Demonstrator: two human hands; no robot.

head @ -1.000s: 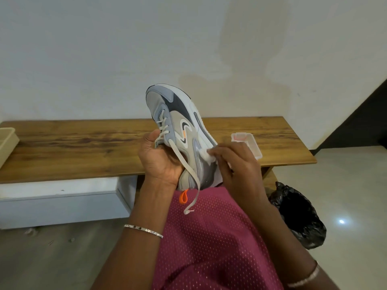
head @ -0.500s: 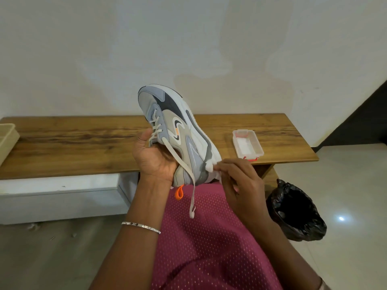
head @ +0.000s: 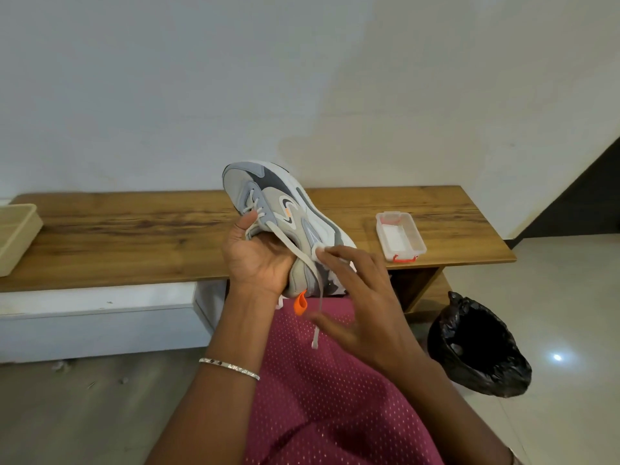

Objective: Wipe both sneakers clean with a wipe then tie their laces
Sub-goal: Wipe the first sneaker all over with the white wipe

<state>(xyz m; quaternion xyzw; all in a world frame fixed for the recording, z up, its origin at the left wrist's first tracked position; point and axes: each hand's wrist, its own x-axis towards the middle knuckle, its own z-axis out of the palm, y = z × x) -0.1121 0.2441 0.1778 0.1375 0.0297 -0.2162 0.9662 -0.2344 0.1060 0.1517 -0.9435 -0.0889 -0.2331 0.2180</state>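
I see one grey, white and blue sneaker [head: 285, 209], held up over my lap with its toe pointing up and away. My left hand [head: 258, 260] grips it around the tongue and collar, thumb on the laces. My right hand [head: 362, 303] has its fingers stretched out, thumb spread wide. Its fingertips press a small white wipe [head: 316, 254] against the sneaker's side near the heel. A loose flat lace [head: 318, 297] hangs down past an orange heel tab [head: 299, 305]. A second sneaker is not in view.
A long wooden bench [head: 134, 236] stands against the wall ahead. On its right end lies an open clear wipe box [head: 401, 239] with red clips. A beige tray [head: 16, 236] sits at its left end. A black bin bag [head: 479, 347] stands on the floor to my right.
My right hand has opened from a pinch on the wipe to spread fingers pressing it on the sneaker's side. The sneaker stays held in my left hand.
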